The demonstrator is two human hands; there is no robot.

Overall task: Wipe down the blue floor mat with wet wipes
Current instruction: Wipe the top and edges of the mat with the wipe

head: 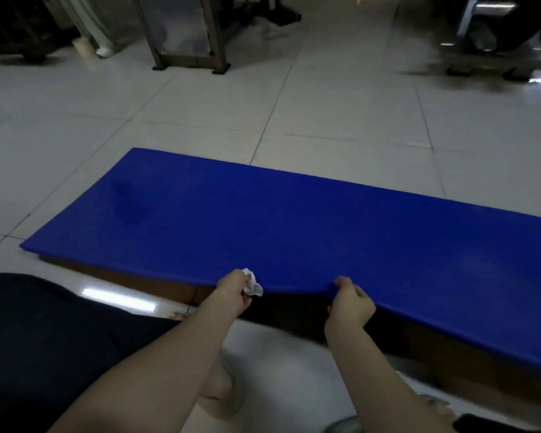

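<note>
A person's left hand (233, 292) clamps a crumpled white wet wipe (252, 284); the right hand (350, 303) pinches the near edge of the long blue foam floor mat (294, 220).
The mat lies on pale floor tiles (200, 104), near edge lifted. A darker, damp-looking patch (128, 201) at its left end suggests wiping has only begun; the rest looks dry.

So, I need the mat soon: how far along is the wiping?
Done: a damp-looking patch near the left end of the blue mat suggests wiping. In hand: the left hand holds a crumpled wipe; the right hand pinches the raised near edge. Left: the rest shows no wet marks.
</note>
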